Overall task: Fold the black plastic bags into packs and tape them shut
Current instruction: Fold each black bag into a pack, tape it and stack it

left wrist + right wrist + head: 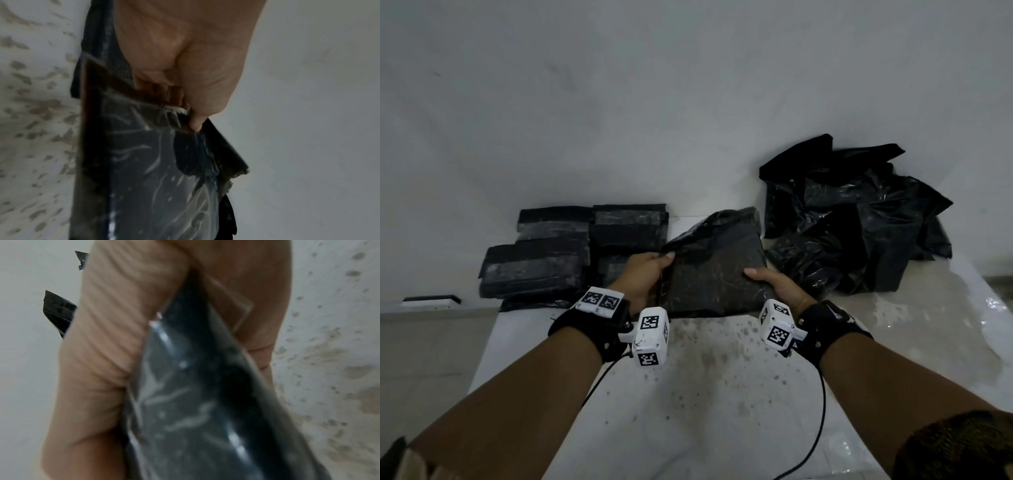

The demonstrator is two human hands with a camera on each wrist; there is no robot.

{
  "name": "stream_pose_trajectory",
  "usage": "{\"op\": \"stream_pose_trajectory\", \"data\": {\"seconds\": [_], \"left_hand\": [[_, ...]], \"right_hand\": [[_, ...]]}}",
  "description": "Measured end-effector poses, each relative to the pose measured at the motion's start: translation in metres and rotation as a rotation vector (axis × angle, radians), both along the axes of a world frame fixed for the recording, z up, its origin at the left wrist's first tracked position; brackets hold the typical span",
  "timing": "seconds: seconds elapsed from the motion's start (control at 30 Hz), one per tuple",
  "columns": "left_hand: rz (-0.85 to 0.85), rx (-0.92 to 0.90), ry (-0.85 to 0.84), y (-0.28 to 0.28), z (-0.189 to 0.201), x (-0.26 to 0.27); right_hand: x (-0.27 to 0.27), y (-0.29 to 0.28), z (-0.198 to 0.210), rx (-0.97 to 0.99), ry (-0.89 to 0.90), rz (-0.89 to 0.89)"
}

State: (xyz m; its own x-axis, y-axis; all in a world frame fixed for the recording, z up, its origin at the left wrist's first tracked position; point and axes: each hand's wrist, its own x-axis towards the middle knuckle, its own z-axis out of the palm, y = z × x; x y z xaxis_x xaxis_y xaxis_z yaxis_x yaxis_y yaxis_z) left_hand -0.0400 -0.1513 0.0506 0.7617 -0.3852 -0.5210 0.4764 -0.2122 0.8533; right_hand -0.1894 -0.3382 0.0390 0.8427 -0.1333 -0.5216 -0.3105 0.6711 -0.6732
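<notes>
I see the left hand (645, 274) gripping the left edge of a folded black bag pack (710, 270), thumb on top near the upper left corner and the fingers hidden beneath it. The right hand (777, 284) grips the pack's right edge in the same way, thumb lying across the top surface. The pack sits in the middle of the white, speckled tabletop (722, 377), its near edge at the tabletop; I cannot tell whether the far end is raised. In the left wrist view my thumb (195, 116) pinches a strip of clear tape at the pack's corner, and the plastic shines with creases. In the right wrist view the palm wraps round the glossy pack (195, 402). To the left lies a group of finished packs (571, 246), flat and overlapping against the wall. To the right a heap of loose bags (859, 219) lies crumpled, just beside the pack I hold.
</notes>
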Motion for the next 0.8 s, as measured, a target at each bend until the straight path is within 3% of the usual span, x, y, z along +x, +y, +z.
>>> {"op": "stream_pose_trajectory", "data": {"seconds": [0.13,0.33,0.8], "left_hand": [[0.027,0.009,-0.111,0.028,0.000,0.016],[-0.029,0.014,-0.145,0.054,0.013,0.011],[-0.063,-0.003,-0.223,0.074,0.008,-0.022]], "right_hand": [[-0.001,0.035,-0.001,0.009,0.011,-0.047],[-0.009,0.070,-0.006,-0.006,0.034,-0.110],[-0.044,0.079,-0.015,-0.023,0.080,-0.046]]}}
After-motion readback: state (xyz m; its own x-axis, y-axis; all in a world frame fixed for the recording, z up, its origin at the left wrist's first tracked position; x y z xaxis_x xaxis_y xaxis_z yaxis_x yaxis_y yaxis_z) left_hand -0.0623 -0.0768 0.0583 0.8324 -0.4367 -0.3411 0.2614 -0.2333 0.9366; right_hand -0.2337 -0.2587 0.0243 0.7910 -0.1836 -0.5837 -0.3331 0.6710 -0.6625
